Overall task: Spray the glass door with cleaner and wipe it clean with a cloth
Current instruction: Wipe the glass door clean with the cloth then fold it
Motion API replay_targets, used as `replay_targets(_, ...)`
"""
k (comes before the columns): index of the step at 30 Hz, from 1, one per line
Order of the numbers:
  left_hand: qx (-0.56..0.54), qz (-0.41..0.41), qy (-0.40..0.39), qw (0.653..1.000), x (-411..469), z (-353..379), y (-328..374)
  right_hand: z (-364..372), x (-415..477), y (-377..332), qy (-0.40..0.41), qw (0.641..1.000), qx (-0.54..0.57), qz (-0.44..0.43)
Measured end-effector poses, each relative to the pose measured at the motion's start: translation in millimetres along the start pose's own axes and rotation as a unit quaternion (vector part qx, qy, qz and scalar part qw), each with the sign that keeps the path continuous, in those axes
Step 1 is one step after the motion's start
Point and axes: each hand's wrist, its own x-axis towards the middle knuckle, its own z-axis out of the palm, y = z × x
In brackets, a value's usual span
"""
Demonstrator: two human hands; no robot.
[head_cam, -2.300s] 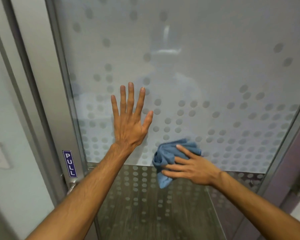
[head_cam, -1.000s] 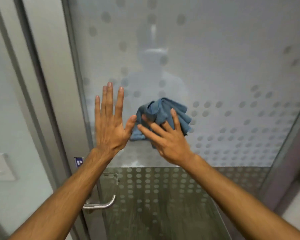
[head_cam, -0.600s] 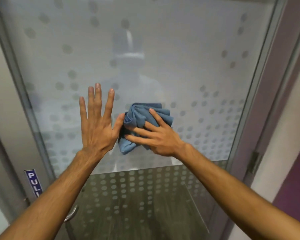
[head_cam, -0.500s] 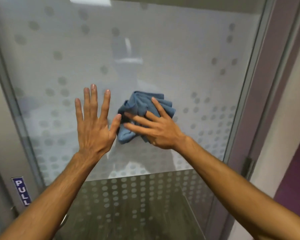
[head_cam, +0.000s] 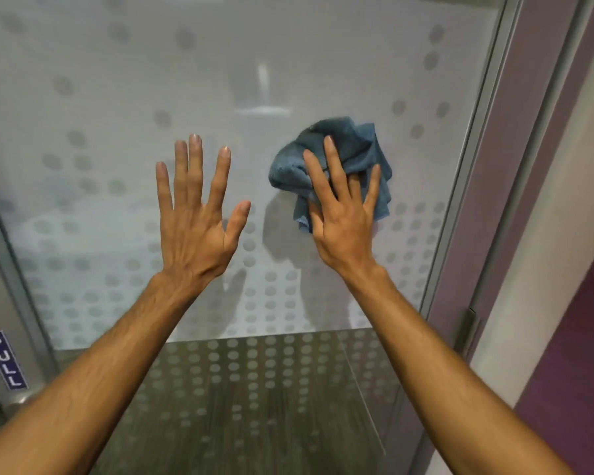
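Noted "PULL" label [head_cam: 4, 359] left of dotted glass door [head_cam: 117, 97]. Saw left hand [head_cam: 196, 231] splayed flat, holding nothing; right hand [head_cam: 343, 231] pressing blue cloth [head_cam: 343, 138] onto glass, fingers straight.

— What differs from half a second ago?
— My right hand [head_cam: 343, 231] now presses the crumpled blue microfibre cloth [head_cam: 347, 145] further right on the frosted dotted glass door [head_cam: 117, 97], well apart from my left hand [head_cam: 196, 231]. Its fingers point up, not leftward.

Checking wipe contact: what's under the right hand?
A bunched blue cloth, pressed by the right hand against the glass door. The glass behind the cloth is covered.
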Motion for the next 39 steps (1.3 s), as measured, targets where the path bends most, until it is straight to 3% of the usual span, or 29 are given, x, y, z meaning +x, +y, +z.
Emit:
replay_targets(5, -0.009, 0.001, -0.018, 1.000, -13, 8, 20, 13, -116, 4, -0.037, 0.999, -0.008, 0.025)
replay_targets(11, -0.004, 0.013, -0.031, 0.999, -11, 17, 36, 24, -198, 27, -0.108, 0.985, -0.026, -0.130)
replay_targets(14, 0.002, 0.014, -0.027, 1.000, -2, 19, 42, 17, -173, 43, -0.105, 0.981, -0.034, -0.159)
replay_targets(20, 0.010, 0.018, -0.015, 1.000, 22, 19, 52, -9, -69, 62, -0.060, 0.988, -0.030, -0.140)
replay_targets(26, 0.016, 0.019, -0.005, 1.000, 45, 17, 52, -30, 40, 74, -0.001, 0.997, -0.039, -0.063)
replay_targets(34, 0.031, 0.019, -0.001, 0.999, 66, 11, 33, -32, 144, 54, 0.068, 0.994, 0.028, 0.077)
replay_targets(39, 0.031, 0.008, 0.002, 0.999, 70, 4, 14, -22, 183, 26, 0.099, 0.990, 0.035, 0.099)
